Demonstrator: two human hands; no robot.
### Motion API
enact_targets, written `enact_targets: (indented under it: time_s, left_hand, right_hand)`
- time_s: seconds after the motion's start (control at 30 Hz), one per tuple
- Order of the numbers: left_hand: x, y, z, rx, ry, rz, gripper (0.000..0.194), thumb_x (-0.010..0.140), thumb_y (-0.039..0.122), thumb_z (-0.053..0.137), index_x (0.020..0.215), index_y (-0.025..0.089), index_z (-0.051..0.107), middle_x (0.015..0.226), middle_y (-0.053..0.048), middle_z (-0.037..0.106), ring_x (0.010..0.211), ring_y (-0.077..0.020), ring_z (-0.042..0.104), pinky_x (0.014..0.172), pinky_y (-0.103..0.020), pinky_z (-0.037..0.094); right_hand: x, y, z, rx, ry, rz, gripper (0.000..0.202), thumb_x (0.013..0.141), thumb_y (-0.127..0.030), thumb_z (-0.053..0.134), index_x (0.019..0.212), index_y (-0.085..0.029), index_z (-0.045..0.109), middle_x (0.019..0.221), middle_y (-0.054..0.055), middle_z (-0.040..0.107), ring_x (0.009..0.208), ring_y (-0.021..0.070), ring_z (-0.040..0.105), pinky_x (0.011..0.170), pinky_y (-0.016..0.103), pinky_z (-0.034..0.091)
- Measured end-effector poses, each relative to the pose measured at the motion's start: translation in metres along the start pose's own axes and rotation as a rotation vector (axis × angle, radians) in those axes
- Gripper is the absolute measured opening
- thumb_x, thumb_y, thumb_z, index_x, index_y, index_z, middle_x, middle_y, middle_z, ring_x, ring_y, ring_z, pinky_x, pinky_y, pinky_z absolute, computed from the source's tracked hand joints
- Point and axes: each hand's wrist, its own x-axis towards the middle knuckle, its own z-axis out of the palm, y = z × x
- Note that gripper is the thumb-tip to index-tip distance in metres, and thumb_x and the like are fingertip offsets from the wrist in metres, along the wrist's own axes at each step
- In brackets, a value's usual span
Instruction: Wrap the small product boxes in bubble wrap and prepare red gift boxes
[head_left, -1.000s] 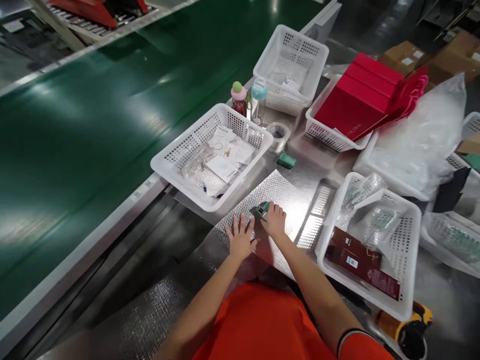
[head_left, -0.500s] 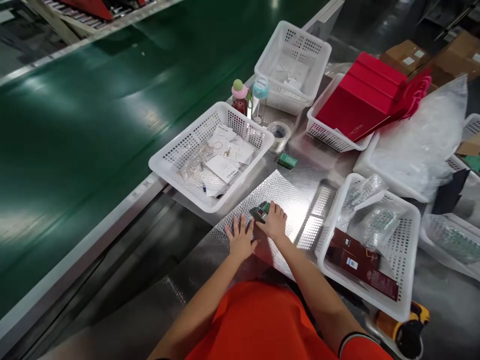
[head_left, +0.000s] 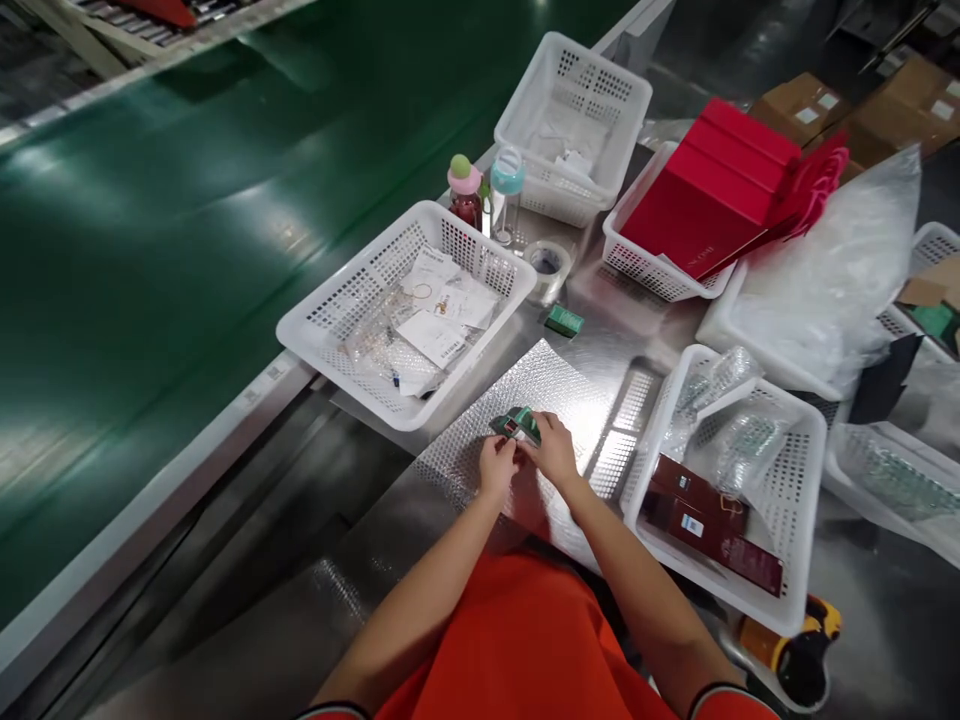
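Green packet (head_left: 523, 421): held now over the bubble-wrap sheet (head_left: 559, 385), near edge pinched by the left hand (head_left: 497, 466), fingers bunched; right side gripped by the right hand (head_left: 555, 452), fingers curled.
Sheet surface: dimpled, glossy, laid flat.
Edges: flanked by perforated plastic, left basket (head_left: 337, 377) and right basket (head_left: 799, 470).
Open room: given by smooth steel table (head_left: 611, 330), off the sheet's far right side.

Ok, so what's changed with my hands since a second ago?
Your left hand, spread over the bubble wrap before, has moved rightward, its fingers now drawn together at the near edge of the small green item; whether it grips is unclear. Your right hand stays on that item. The green box and tape roll lie as they were.
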Motion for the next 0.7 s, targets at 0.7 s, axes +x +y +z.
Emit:
enact_targets:
  time_s: [0.7]
  left_hand:
    - [-0.01,0.01,0.01,-0.056,0.04,-0.099,0.029,0.083,0.024,0.079,0.099,0.017,0.056,0.079,0.001,0.065,0.057,-0.0091,0.065,0.06,-0.025,0.059]
  right_hand:
    - [0.088,0.084,-0.084,-0.202,0.062,0.321,0.011,0.087,-0.017,0.066,0.093,-0.014,0.074,0.112,0.023,0.066,0.116,0.0399,0.058,0.099,0.061,0.042]
